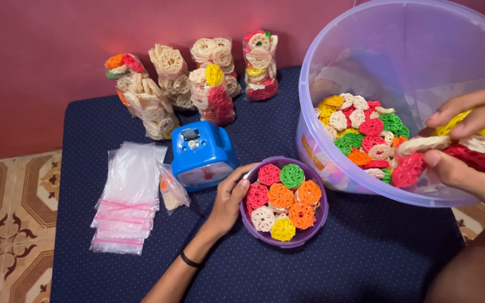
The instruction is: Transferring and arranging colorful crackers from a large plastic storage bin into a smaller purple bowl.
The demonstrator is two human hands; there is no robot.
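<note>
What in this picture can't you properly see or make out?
- Right hand: cut off by the right edge, its palm hidden behind a handful of crackers.
- Big tub: the bottom is hidden under crackers and its top rim is cropped by the frame.
- Blue scale: the dial is too small to read.
- Left hand: the fingers curl behind the purple bowl.

Backdrop: pink wall, tiled floor, low counter.
Plain dusky-pink wall [57,50] behind; counter [366,258] covered in navy dotted cloth; floor [7,224] of cream tiles with brown ornamental pattern; soft, even light.
</note>
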